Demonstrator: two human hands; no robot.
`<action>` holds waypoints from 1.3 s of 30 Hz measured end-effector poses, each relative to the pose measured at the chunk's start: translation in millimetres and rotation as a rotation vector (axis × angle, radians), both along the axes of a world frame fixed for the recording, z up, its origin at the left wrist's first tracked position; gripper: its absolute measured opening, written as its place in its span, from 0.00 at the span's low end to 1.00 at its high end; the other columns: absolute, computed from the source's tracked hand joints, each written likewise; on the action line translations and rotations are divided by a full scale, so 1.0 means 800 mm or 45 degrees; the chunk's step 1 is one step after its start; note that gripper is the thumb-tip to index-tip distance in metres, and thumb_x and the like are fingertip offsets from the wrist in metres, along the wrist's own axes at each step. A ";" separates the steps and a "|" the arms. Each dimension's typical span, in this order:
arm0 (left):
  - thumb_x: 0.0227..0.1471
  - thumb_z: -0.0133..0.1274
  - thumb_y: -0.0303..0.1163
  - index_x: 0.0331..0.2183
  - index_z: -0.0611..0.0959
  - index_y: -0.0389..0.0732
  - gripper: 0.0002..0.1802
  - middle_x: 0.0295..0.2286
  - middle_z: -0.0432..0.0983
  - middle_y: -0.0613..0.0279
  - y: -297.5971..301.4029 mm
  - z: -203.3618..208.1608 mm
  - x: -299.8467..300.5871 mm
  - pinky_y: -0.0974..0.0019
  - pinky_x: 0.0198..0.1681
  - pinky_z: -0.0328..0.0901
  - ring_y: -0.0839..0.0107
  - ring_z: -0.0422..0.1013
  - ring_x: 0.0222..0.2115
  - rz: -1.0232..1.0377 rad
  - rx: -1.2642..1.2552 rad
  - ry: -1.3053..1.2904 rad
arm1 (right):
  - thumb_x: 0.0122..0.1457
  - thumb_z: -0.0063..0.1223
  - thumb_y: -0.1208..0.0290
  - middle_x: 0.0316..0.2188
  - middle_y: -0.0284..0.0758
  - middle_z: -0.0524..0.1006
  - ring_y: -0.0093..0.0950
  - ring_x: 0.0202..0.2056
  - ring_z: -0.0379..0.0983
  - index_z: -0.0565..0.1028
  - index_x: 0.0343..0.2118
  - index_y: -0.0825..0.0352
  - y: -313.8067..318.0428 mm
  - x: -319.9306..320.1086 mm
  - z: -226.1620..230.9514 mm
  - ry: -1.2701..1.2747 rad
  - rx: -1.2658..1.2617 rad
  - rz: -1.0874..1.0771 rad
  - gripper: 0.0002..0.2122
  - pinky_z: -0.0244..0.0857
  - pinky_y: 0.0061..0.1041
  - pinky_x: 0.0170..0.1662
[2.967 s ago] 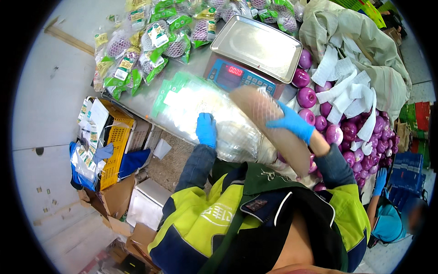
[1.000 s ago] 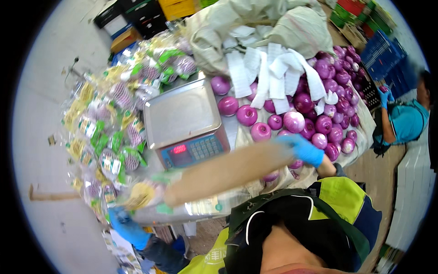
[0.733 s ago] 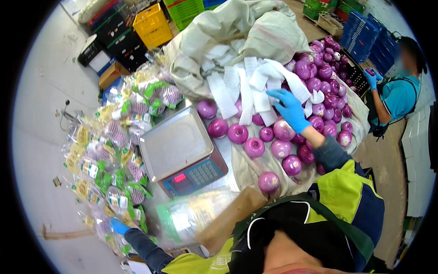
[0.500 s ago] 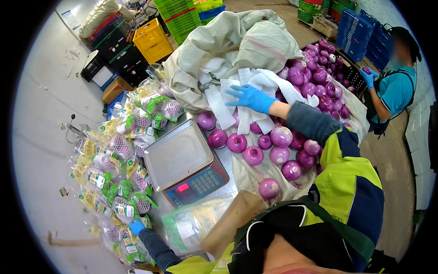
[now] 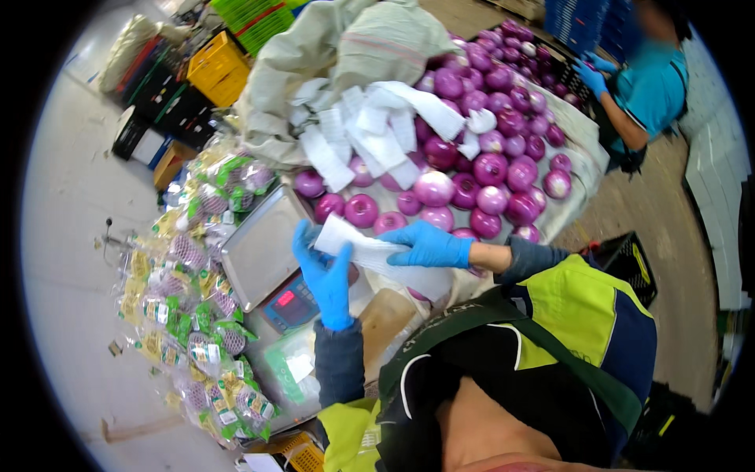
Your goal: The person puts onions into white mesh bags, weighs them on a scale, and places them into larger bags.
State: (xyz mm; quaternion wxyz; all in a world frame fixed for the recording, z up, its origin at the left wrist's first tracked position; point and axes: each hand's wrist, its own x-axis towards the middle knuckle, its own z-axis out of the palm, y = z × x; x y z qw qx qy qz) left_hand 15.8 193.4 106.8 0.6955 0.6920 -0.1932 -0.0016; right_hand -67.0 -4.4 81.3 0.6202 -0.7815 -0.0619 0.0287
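- Left hand, blue glove: grip closed on the left end of a white foam net sleeve, thumb on top, fingers curled under.
- Right hand, blue glove: grip holds the same sleeve near its middle, fingers flat over the top.
- Sleeve sits above the counter's near edge, over the front of the scale. Long axis runs roughly left-right, left end tilted slightly up and away from the person; right end hidden behind the right forearm.
- Scale: flat steel pan, blue front panel with a red lit display facing the person, just under the left hand.
- Loose white foam sleeves: a pile of flat strips, mid-counter, lying on the onions and against the sack.
- Red onions: loose heap, round, purple, across the right half of the counter to its far right corner.
- Grey-green sack: crumpled, far edge of the counter.
- Bagged onions: clear net bags with green and yellow labels, stacked along the left edge down to the near left corner.
- Clear bags with green print: flat stack at the near edge below the scale; a brown roll just beside it.
- Yellow crate, green crate and dark crates on the floor beyond the far left corner.
- Another person in a teal top with blue gloves stands at the far right corner.
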 end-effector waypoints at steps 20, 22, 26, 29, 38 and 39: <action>0.62 0.46 0.35 0.49 0.73 0.36 0.17 0.45 0.74 0.54 -0.087 -0.119 -0.064 0.59 0.53 0.64 0.61 0.71 0.45 -0.676 0.214 0.506 | 0.65 0.47 0.65 0.47 0.28 0.73 0.21 0.47 0.71 0.71 0.50 0.65 -0.069 -0.120 -0.100 0.284 1.604 -0.419 0.14 0.64 0.25 0.54; 0.64 0.43 0.40 0.54 0.68 0.36 0.23 0.50 0.71 0.53 -0.082 -0.113 -0.087 0.57 0.55 0.63 0.59 0.70 0.47 -0.935 -0.044 1.044 | 0.65 0.48 0.65 0.45 0.29 0.75 0.23 0.46 0.72 0.72 0.48 0.64 -0.075 -0.130 -0.109 0.249 1.956 -0.408 0.12 0.64 0.28 0.54; 0.56 0.53 0.30 0.54 0.70 0.36 0.24 0.47 0.73 0.60 -0.094 -0.118 -0.135 0.67 0.50 0.65 0.71 0.71 0.45 -1.198 0.380 1.120 | 0.61 0.53 0.66 0.44 0.32 0.77 0.27 0.45 0.73 0.73 0.47 0.65 -0.091 -0.171 -0.114 0.478 2.029 -0.491 0.14 0.66 0.29 0.53; 0.51 0.51 0.20 0.38 0.74 0.40 0.10 0.36 0.75 0.64 -0.126 -0.115 -0.113 0.68 0.44 0.67 0.75 0.71 0.38 -0.782 0.188 0.849 | 0.52 0.59 0.78 0.43 0.31 0.76 0.23 0.43 0.72 0.74 0.47 0.69 -0.101 -0.222 -0.103 0.499 1.014 -0.920 0.18 0.64 0.23 0.52; 0.63 0.38 0.32 0.55 0.67 0.33 0.22 0.52 0.69 0.53 -0.333 -0.163 -0.143 0.59 0.55 0.63 0.61 0.67 0.51 -1.227 -0.526 1.475 | 0.50 0.55 0.80 0.40 0.33 0.77 0.23 0.38 0.72 0.74 0.53 0.62 -0.332 -0.210 -0.119 -0.329 -0.469 -1.878 0.23 0.66 0.24 0.45; 0.63 0.37 0.32 0.56 0.67 0.33 0.22 0.53 0.67 0.51 -0.359 -0.164 -0.153 0.58 0.59 0.60 0.58 0.65 0.53 -1.311 -0.502 1.366 | 0.51 0.54 0.78 0.41 0.35 0.77 0.26 0.39 0.73 0.72 0.55 0.60 -0.383 -0.206 -0.134 -0.242 -0.472 -1.797 0.25 0.66 0.25 0.46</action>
